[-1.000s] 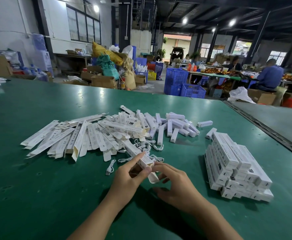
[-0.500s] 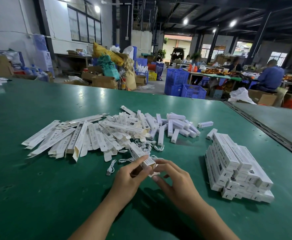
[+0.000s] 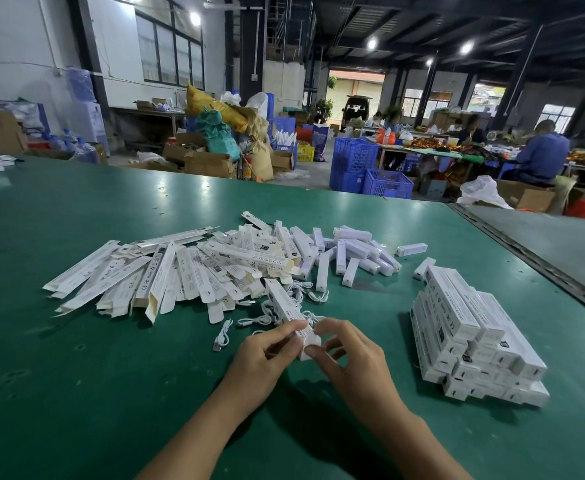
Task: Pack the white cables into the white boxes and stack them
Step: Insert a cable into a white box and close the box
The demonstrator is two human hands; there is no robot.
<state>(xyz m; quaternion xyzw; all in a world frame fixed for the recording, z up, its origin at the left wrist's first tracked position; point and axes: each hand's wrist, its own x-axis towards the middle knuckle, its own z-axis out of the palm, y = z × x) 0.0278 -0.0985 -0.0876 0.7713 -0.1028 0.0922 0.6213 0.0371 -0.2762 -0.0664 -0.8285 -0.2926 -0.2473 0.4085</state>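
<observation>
at mid-table, near edge: one box under closure, most stock unpacked

between both hands, just over the green table: one white box. left hand wrapped round the near part of the box, thumb on top. right hand pinching the near end, fingertips on the end flap. judged as tucking of the flap. contents hidden; cable inside not confirmable.

progress, judged from layout:
- done: stack of closed boxes to the right, several layers, laid side by side.
- left: pile of flat boxes to the left and beyond the hands, unfilled; loose white cables strewn just beyond and left of the hands.
- unclear: heap of small white units farther back; role in the task not evident.
- estimate: less than half complete, going by pile against stack.

orientation of held box:
- long axis running away from the body.
- far end angled slightly left, over the cables and toward the pile.
- near end toward the wearer, between the fingertips.
- printed face up.
- close to the lie of the stacked boxes; little turning judged necessary before placement.
</observation>
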